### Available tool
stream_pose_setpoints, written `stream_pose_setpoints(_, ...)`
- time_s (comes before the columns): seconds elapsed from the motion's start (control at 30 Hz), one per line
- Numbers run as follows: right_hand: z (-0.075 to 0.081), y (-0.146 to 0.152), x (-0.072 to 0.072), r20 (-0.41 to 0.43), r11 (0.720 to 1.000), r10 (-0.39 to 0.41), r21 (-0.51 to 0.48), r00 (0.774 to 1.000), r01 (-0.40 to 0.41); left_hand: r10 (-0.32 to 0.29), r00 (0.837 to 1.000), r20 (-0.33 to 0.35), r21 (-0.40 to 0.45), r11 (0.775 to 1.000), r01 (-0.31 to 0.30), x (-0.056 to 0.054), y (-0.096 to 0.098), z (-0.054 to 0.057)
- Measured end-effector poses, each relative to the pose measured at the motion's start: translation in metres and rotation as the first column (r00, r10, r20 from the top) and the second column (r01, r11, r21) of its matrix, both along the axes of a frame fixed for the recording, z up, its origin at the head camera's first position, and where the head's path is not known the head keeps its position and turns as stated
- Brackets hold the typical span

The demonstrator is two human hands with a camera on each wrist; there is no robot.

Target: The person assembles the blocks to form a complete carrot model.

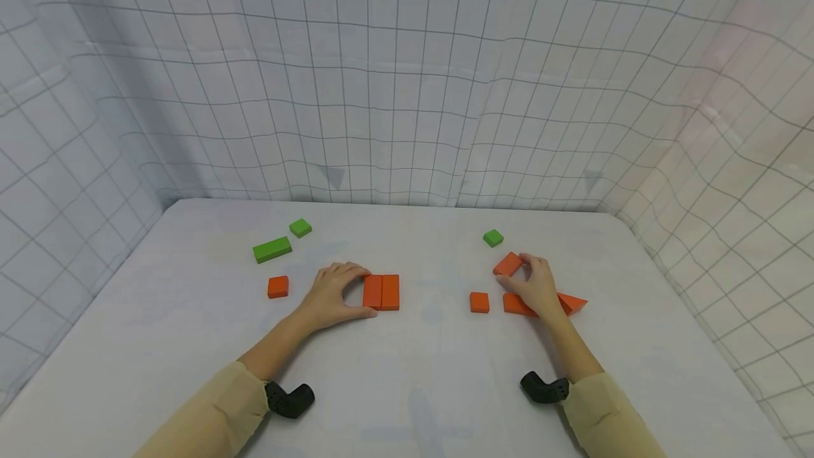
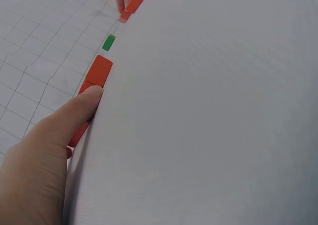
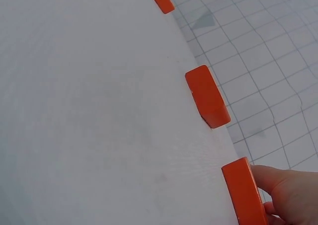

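Note:
Two orange rectangular blocks lie side by side at the middle of the table. My left hand (image 1: 333, 295) holds the left orange block (image 1: 372, 292) by its far and near ends, beside the right orange block (image 1: 391, 292). In the left wrist view, the thumb (image 2: 89, 97) presses against the near side. Over on the right, my right hand (image 1: 537, 285) pinches a tilted orange block (image 1: 508, 263) between thumb and forefinger. Under that hand lie more orange pieces, a longer block (image 1: 516, 304) and a pointed one (image 1: 574, 302), partly hidden by the hand and wrist.
A small orange block (image 1: 480, 302) sits left of the right hand, and another orange block (image 1: 278, 287) left of the left hand. Farther back are a long green block (image 1: 272, 249) and two small green blocks (image 1: 301, 227). Gridded white curtains (image 1: 407, 90) surround the white table (image 1: 432, 387).

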State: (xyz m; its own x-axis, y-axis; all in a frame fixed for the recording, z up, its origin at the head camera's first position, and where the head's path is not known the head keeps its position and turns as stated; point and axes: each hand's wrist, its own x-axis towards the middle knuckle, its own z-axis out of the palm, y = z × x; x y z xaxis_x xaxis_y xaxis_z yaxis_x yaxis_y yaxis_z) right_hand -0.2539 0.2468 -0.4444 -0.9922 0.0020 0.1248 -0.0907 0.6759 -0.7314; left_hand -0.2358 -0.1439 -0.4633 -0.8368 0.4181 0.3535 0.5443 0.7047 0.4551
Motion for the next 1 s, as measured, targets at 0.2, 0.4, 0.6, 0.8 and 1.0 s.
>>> stream_pose_setpoints(0.2, 0.006, -0.007, -0.002, -0.061, 0.999, 0.039, -0.023, 0.997, -0.041, -0.004, 1.000, -0.008, -0.002, 1.000, 0.004, 0.000, 0.000, -0.002)
stream_pose_setpoints(0.4, 0.019, -0.033, -0.004, -0.148, 0.982, 0.174, -0.051, 0.974, -0.183, -0.003, 1.000, -0.007, 0.006, 1.000, 0.003, 0.000, 0.000, 0.000)
stream_pose_setpoints(0.6, 0.022, -0.068, -0.002, -0.174, 0.927, 0.360, -0.045, 0.917, -0.373, 0.001, 1.000, -0.005, 0.004, 1.000, -0.001, -0.001, -0.001, -0.001)
stream_pose_setpoints(0.8, 0.015, -0.099, 0.000, -0.157, 0.864, 0.500, 0.025, 0.852, -0.502, 0.007, 1.000, 0.001, -0.005, 1.000, -0.007, -0.001, -0.001, -0.002)
stream_pose_setpoints(1.0, 0.007, -0.118, 0.005, -0.081, 0.823, 0.568, 0.043, 0.819, -0.566, 0.002, 1.000, 0.008, -0.002, 1.000, -0.002, 0.000, 0.000, 0.001)
